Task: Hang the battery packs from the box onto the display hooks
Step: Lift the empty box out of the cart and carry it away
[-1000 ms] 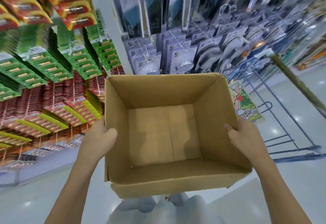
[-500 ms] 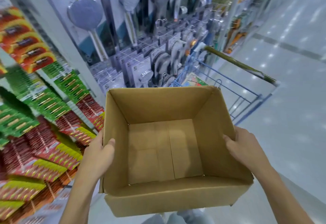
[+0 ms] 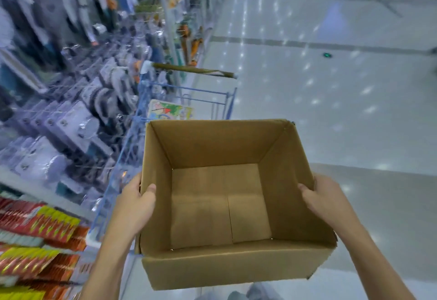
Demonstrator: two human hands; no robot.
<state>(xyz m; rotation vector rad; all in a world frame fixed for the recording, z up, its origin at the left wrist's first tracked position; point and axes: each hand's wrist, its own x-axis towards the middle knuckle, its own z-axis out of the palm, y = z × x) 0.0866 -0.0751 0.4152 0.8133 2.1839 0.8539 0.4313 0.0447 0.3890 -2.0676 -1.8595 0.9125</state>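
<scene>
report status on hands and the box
Left hand and right hand grip opposite walls of the box. Box held up, nothing inside. Cart stands just beyond it.

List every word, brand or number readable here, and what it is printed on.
None can be read.
On the battery packs: print blurred.
On the grey blister packs: blurred.
On the colourful card in the cart: too blurred to tell.
On the cardboard box: no print shows.
</scene>
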